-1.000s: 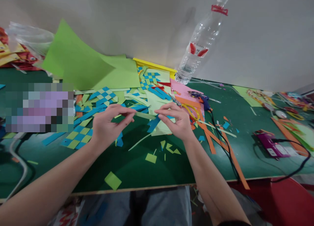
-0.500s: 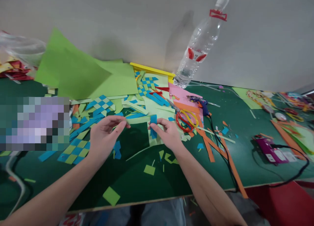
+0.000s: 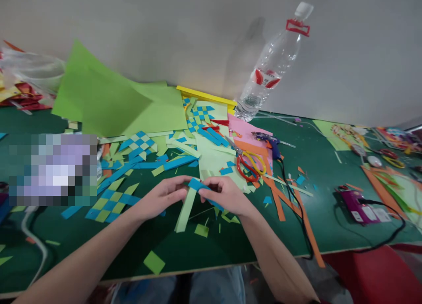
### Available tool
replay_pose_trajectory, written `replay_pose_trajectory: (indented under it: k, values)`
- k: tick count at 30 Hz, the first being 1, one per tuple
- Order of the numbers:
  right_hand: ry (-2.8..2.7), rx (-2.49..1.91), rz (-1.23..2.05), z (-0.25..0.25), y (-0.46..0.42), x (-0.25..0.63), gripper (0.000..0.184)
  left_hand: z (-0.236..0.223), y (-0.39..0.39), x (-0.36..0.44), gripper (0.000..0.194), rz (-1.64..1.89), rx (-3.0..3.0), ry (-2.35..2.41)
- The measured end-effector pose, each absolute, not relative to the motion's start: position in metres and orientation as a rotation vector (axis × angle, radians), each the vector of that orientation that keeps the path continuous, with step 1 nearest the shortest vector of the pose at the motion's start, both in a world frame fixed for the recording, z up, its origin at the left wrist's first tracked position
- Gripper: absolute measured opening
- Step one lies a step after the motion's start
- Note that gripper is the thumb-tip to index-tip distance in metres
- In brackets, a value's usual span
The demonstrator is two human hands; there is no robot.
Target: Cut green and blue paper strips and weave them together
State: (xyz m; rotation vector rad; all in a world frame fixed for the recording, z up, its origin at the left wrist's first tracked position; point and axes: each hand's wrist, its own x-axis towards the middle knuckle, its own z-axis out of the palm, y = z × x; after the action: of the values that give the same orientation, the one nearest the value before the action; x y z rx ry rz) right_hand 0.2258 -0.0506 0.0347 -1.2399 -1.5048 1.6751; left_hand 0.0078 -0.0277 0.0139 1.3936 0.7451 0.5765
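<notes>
My right hand is closed on a blue paper strip, with its thumb pressed on top and the strip's lower part running under the fingers. A pale green paper strip meets the blue one at its upper end and hangs down toward me. My left hand pinches at this joint from the left, its fingertips partly behind the strips. Both hands are just above the green table. Woven blue-and-green paper pieces lie left of my left hand.
Scissors with red and yellow handles and a blue glue gun lie to the right. A plastic bottle leans against the wall. Green sheets stand behind. A purple box with a black cable lies at far right.
My hands have come together and moved slightly toward me. The blue strip, upright before, is now slanted, and the pale green strip swung from sideways to hanging toward me.
</notes>
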Motion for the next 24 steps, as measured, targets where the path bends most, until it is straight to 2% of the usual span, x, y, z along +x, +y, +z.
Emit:
replay_pose_trajectory:
  k: [7, 12, 19, 24]
  values:
    - [-1.568, -1.195, 1.764, 0.0332, -0.053, 0.2212, 0.019, 0.0185, -0.0315, 0.0145, 0.027, 0.565, 1.63, 0.924]
    - [-1.527, -1.208, 1.817, 0.0307, -0.0528, 0.2221, 0.025, 0.019, -0.0315, 0.0151, 0.031, 0.58, 1.693, 0.976]
    - [-1.537, -1.185, 1.845, 0.0345, -0.0535, 0.2194, 0.031, 0.0193, -0.0313, 0.0173, 0.021, 0.562, 1.509, 0.964]
    - [-1.516, -1.25, 1.828, 0.0296, -0.0527, 0.2202, 0.033, 0.0153, -0.0297, 0.0154, 0.027, 0.553, 1.372, 0.954]
